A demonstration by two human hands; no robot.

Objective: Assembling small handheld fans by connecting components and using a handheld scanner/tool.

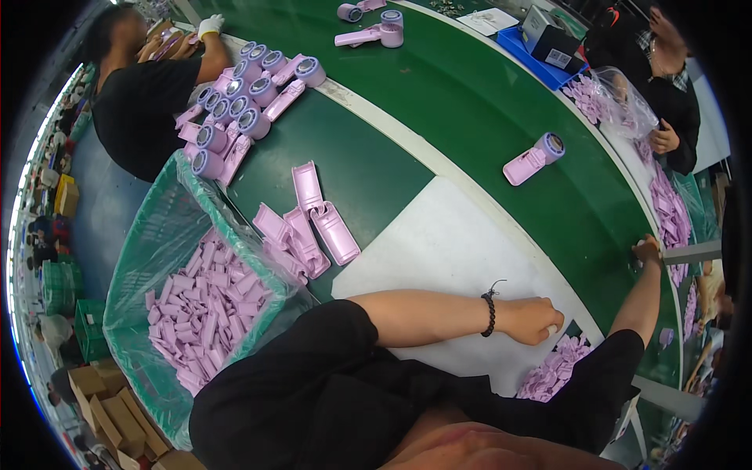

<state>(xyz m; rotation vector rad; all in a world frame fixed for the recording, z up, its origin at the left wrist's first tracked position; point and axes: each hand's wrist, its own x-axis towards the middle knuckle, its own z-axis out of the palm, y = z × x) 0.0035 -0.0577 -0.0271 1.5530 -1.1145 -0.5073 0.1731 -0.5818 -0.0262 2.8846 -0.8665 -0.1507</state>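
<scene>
My left hand, with a beaded bracelet at its wrist, is closed above the white sheet. Its fingers are curled under, so anything inside them is hidden. Just below it lies a heap of small pink plastic parts. Stretched out to the right, my right hand is over the green conveyor belt near its far rail; its fingers are too small to make out. Farther up the belt lies a pink and lilac handheld fan. Several pink housing shells rest on the green table, left of the sheet.
At my left stands a lined green crate full of pink parts. Clustered fans sit beyond it, near a co-worker. More fans lie on the belt. Across it, another person is beside a blue tray.
</scene>
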